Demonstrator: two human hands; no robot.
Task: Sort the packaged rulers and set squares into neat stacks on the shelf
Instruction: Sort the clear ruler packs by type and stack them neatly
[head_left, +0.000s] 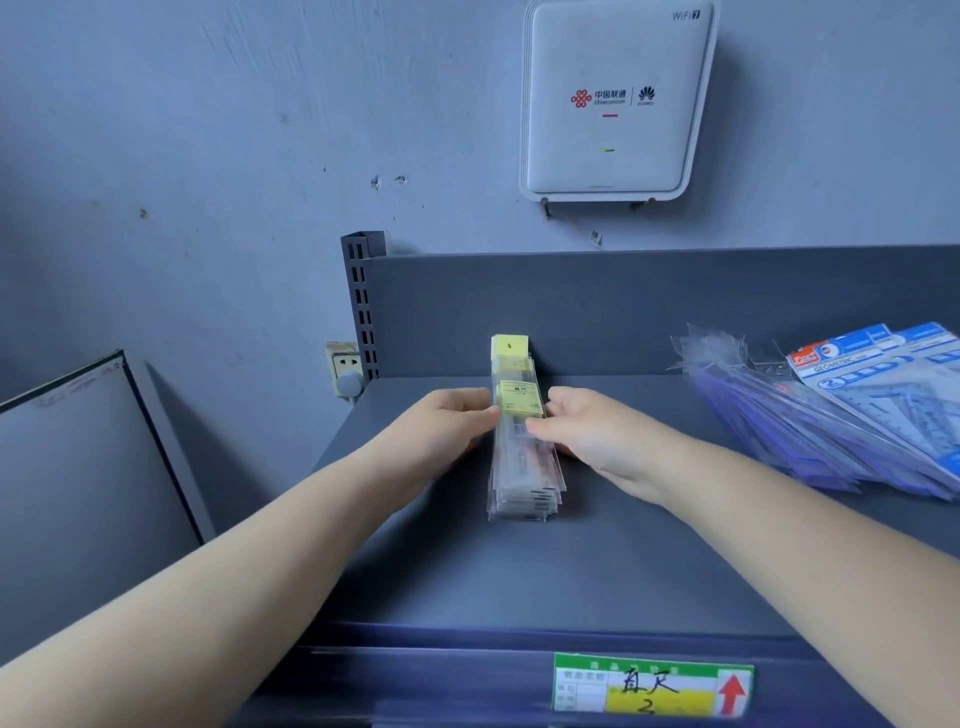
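Observation:
A stack of packaged rulers (524, 467) in clear sleeves with yellow labels lies lengthwise in the middle of the grey shelf (623, 561), its far end against the back panel. My left hand (447, 431) grips the stack's left side, thumb on top near the yellow label. My right hand (597, 436) holds the right side, fingers curled round the edge. A fanned pile of packaged set squares (831, 415) with blue and white headers lies at the right of the shelf, apart from both hands.
A white router (618, 98) hangs on the wall above the shelf's back panel (649, 306). A wall socket (345, 366) sits left of the slotted upright. A dark-edged board (78, 457) leans at left. A green and yellow price tag (654, 686) marks the shelf's front edge.

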